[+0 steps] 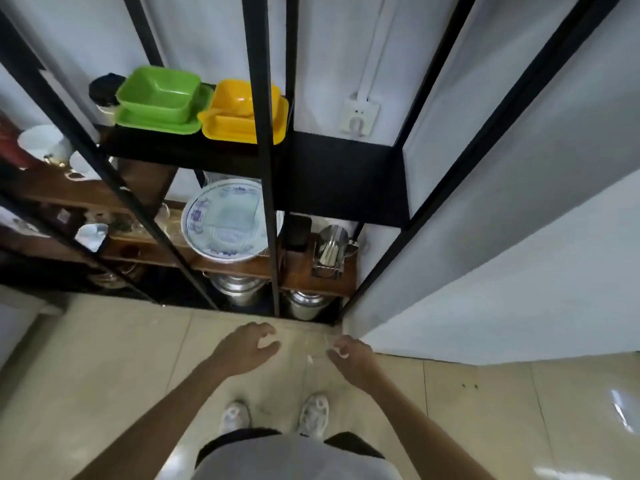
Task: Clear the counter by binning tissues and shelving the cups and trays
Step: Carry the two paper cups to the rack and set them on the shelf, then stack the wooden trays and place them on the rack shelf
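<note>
The person's forearms are bare to the lower frame edge, with no sleeves, watch or bracelet visible. The left hand [244,348] and right hand [351,356] carry no gloves or rings. The torso is covered by a light grey top [294,459]. Below its hem, dark shorts [353,443] show at both sides. The feet wear white lace-up trainers [313,415] with grey mesh panels.

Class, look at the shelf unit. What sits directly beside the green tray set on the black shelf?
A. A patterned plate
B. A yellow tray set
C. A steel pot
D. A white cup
B: the yellow tray set stands right next to the green tray set on the black shelf.
</note>
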